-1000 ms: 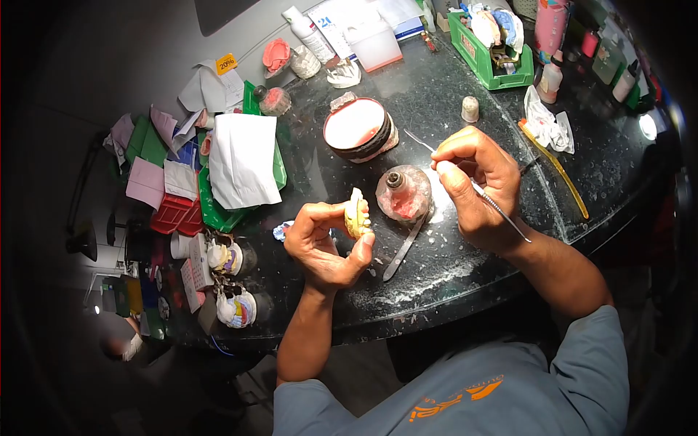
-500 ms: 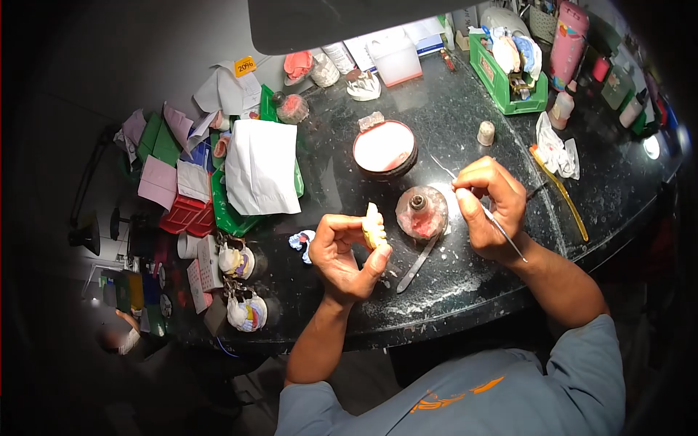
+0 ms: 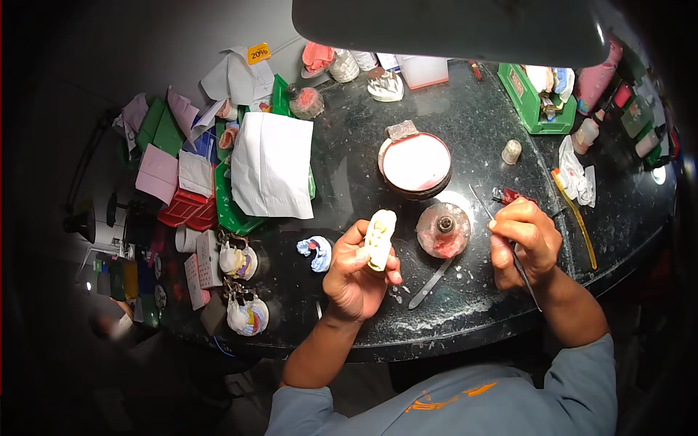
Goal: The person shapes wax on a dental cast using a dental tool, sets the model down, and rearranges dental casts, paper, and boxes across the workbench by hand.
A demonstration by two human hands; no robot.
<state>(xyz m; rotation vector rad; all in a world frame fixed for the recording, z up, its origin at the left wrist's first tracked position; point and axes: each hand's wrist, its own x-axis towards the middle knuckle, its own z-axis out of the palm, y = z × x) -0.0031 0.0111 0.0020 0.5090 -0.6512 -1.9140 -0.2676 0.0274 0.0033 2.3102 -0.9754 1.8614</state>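
My left hand is closed on a pale yellow dental model, pinched between thumb and fingers and held up over the bench. In my right hand is a thin metal dental carver, gripped like a pen, its slim tip pointing up and to the left. Between the hands stands a glass spirit lamp with reddish contents; whether it burns I cannot tell. A flat metal spatula lies just below the lamp. Left of my left hand rests a blue-white horseshoe-shaped piece.
Behind the lamp sits a round tin of pale material. Green bins stand at the back right, with a yellow-handled tool nearer. Mounted dental casts and a paper-covered tray are at left. A dark lamp shade hangs overhead.
My left hand has turned the dental model so a broader face shows. My right hand, still gripping the carver, sits farther right and lower in view. The whole view has shifted.
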